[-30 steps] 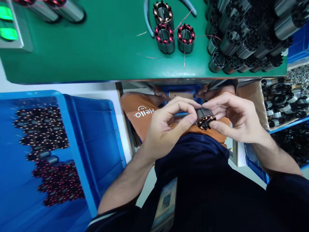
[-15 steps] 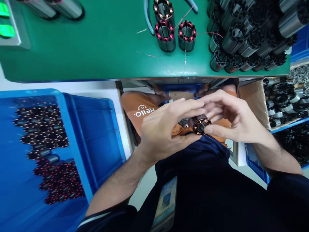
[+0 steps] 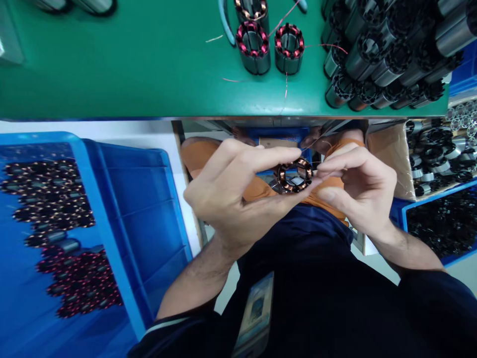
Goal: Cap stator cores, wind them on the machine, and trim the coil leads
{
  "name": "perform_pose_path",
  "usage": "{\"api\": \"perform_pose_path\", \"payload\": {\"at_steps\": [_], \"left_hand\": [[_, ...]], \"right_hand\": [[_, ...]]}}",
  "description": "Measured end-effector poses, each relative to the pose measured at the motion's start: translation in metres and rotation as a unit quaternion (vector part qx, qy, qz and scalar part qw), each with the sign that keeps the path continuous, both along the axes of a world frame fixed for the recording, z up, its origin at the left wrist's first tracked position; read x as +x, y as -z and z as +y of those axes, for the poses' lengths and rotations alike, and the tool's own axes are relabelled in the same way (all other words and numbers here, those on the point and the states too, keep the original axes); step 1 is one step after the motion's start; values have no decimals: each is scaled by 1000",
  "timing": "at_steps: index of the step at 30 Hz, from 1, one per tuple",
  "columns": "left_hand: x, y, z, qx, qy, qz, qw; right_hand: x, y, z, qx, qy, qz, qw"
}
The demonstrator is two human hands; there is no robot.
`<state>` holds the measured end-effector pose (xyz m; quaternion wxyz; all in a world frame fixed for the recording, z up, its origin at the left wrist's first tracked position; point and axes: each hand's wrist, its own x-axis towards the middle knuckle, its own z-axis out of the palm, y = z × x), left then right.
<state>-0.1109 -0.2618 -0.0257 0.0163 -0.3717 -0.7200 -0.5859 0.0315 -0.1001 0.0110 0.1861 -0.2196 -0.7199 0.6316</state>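
Note:
A motor stator (image 3: 295,175) with copper windings lies between the thumb and fingers of my left hand (image 3: 238,194), its wound end turned up toward me. My left index finger runs along its upper edge and the thumb supports it from below. My right hand (image 3: 357,184) is at the stator's right side, its fingers bent and close together, with the fingertips by the rim. Thin wire (image 3: 323,135) curves above those fingertips. Whether my right fingers pinch a wire end is too fine to make out.
On the green table (image 3: 149,69) stand a red-wound stator (image 3: 253,47), another red-wound stator (image 3: 289,48) and loose wire ends. Bare stators (image 3: 372,54) are stacked at right. A blue bin (image 3: 104,223) at left holds many wound stators. A box of metal parts (image 3: 391,154) is at right.
The stator has turned so its wound end faces up more, and has shifted slightly left and up. My right hand has drawn its fingers together at the stator's right side.

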Motion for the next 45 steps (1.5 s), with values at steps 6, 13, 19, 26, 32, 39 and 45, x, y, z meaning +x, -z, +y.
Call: {"api": "perform_pose_path", "payload": {"at_steps": [6,13,19,26,32,39,45], "left_hand": [[2,-1,2,1,-1,60,998],[7,0,9,19,51,21,998],[6,14,7,-3,23,162,987],[6,16,10,3,3,243,970],[1,-2,7,20,80,153,985],[-9,21,-1,-70,378,-394,835],[16,18,-6,-30,65,114,991]], "right_hand": [[-2,-6,10,79,-12,-9,997],[-6,8,-16,-131,41,-7,990],[-9,27,-39,-231,72,9,970],[-7,23,-31,-204,54,18,977],[-10,5,11,-22,-94,30,995],[-6,-32,47,249,-275,-40,928],[5,-20,37,4,-243,-152,958]]}}
